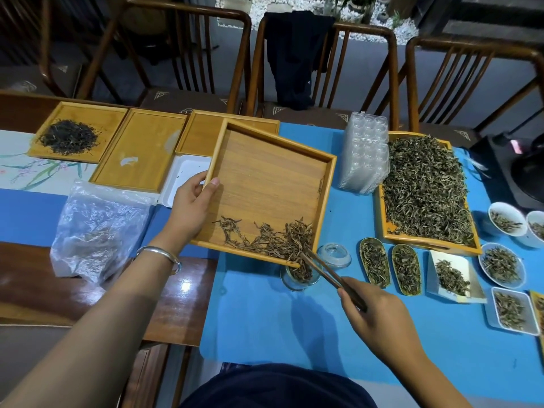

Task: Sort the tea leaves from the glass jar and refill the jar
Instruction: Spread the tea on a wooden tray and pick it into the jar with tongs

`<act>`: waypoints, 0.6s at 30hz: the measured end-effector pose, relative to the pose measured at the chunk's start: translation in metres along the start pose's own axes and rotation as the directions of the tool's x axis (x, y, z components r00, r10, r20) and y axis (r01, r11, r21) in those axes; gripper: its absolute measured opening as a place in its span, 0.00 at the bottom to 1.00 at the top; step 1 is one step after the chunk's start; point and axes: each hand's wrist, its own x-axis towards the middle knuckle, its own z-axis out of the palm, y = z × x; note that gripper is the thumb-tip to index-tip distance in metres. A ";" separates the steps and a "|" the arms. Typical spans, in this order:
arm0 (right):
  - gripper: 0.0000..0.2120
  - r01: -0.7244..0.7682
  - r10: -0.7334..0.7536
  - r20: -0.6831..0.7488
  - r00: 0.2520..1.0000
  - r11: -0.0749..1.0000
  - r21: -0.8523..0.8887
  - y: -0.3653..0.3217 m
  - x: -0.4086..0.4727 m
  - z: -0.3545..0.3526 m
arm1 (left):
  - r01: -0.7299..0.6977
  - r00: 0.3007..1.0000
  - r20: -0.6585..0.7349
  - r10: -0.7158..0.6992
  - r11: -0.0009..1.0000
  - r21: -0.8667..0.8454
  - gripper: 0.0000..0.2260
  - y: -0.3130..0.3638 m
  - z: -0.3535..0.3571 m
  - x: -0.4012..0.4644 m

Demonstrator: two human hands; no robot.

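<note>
My left hand (191, 206) grips the left rim of a square wooden tray (270, 172), which is tilted with its near right corner down over the small glass jar (298, 278). Brown tea leaves (273, 240) lie bunched along the tray's lower edge and spill into the jar, which holds some leaves. My right hand (374, 316) holds dark wooden tweezers (329, 273), their tips in the leaves at the tray's corner just above the jar's mouth. The jar's glass lid (334, 254) lies on the blue mat beside the jar.
A large tray of green-brown leaves (424, 187) stands at the right, with small dishes and scoops of leaves (406, 269) before it. Clear plastic blister packs (365, 154) are stacked in the middle. Left: more wooden trays (141, 148), a pile of dark tea (69, 138), a plastic bag (97, 228).
</note>
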 end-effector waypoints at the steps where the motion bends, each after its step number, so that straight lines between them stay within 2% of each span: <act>1: 0.06 0.002 -0.002 -0.027 1.000 1.000 0.006 -0.003 0.005 -0.002 | 0.000 1.000 0.002 0.000 1.000 0.000 0.16 0.002 0.000 0.000; 4: 0.07 0.008 -0.013 -0.126 0.992 0.999 -0.040 -0.013 0.034 -0.010 | -0.007 1.000 0.002 0.007 1.000 0.000 0.16 0.006 0.000 -0.001; 9: 0.12 -0.120 0.079 -0.232 0.969 0.979 -0.166 -0.032 0.108 -0.015 | -0.035 0.999 -0.006 0.035 0.999 0.008 0.12 0.015 0.003 -0.006; 14: 0.07 -0.213 0.160 -0.221 0.962 0.946 -0.243 -0.043 0.137 -0.007 | -0.027 1.000 -0.012 0.027 1.000 -0.005 0.14 0.019 0.002 -0.013; 18: 0.09 -0.210 0.164 -0.203 0.965 0.950 -0.230 -0.041 0.126 0.005 | -0.022 1.000 -0.004 0.022 1.000 -0.004 0.15 0.023 0.003 -0.016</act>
